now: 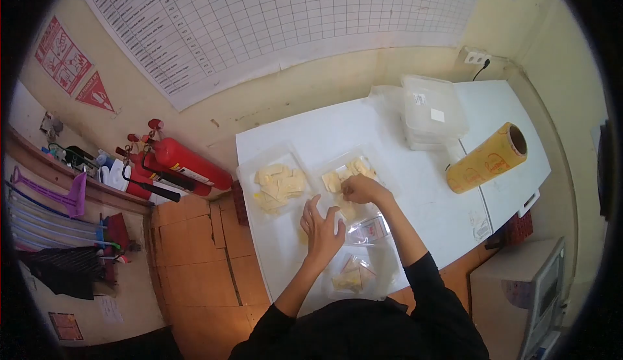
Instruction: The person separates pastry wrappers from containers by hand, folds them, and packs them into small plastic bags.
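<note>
My right hand (365, 190) reaches into a clear plastic tub with pale yellow flat pieces (332, 181) in it. Its fingers are bent together over the pieces, and the fingertips are partly hidden. My left hand (319, 229) hovers nearer to me with fingers spread and nothing in it. Left of both hands, a second clear tub holds a larger pile of pale yellow pieces (282, 185). Close to my body are a small clear packet with a printed label (368, 231) and a clear bag of yellow pieces (354, 276).
Stacked clear lidded boxes (433, 110) stand at the back of the white table (422, 211). A large yellow roll of film (487, 159) lies at the right. Red fire extinguishers (191, 162) stand beyond the table's left edge. A white cabinet (513, 295) is at the lower right.
</note>
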A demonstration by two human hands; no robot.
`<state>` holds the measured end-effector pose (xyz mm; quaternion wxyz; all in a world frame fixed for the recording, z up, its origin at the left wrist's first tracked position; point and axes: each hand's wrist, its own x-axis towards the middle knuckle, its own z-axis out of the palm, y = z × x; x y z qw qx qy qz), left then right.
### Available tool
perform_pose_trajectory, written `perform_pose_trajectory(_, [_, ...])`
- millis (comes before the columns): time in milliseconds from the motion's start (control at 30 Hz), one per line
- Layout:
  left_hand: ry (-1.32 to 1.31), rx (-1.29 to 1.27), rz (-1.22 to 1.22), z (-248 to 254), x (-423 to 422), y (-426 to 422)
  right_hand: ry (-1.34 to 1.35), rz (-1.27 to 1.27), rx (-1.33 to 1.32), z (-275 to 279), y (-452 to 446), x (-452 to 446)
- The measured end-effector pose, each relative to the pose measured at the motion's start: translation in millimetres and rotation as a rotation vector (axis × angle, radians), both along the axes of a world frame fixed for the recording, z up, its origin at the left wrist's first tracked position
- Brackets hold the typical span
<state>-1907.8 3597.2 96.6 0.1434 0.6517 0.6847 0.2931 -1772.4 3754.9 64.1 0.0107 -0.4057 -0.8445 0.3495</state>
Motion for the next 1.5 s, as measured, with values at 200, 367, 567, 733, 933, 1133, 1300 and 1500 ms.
perform_pose_trajectory(200, [-0.048, 0.067, 0.019, 11, -16, -21, -0.169, -0.085, 0.230, -3, -18, -20])
perform_pose_trajectory(367, [-0.117, 0.058, 0.065, 5, -51, -47, -0.040, -0.155, 0.373, 2, -32, -19])
perform_pose_trajectory(567, [-0.147, -0.031, 0.053, -35, -79, -75, -0.036, -0.169, 0.294, 23, -49, -10])
perform_pose_trajectory(733, [-0.164, -0.046, 0.088, -54, -84, -68, 0.012, -0.276, 0.249, 34, -53, 0])
perform_pose_trajectory(933, [-0.111, -0.101, 0.012, -59, -89, -49, 0.058, -0.298, 0.277, 50, -63, 2])
perform_pose_trajectory(1133, [-0.106, -0.069, -0.035, -62, -94, -44, 0.257, -0.195, 0.220, 71, -93, -28])
perform_pose_trajectory(1300, [-0.088, -0.054, -0.010, -62, -93, -47, 0.214, -0.051, 0.250, 54, -96, -61])
perform_pose_trajectory(1500, [-0.036, -0.127, 0.067, -34, -89, -54, 0.326, -0.061, 0.361, 35, -59, -112])
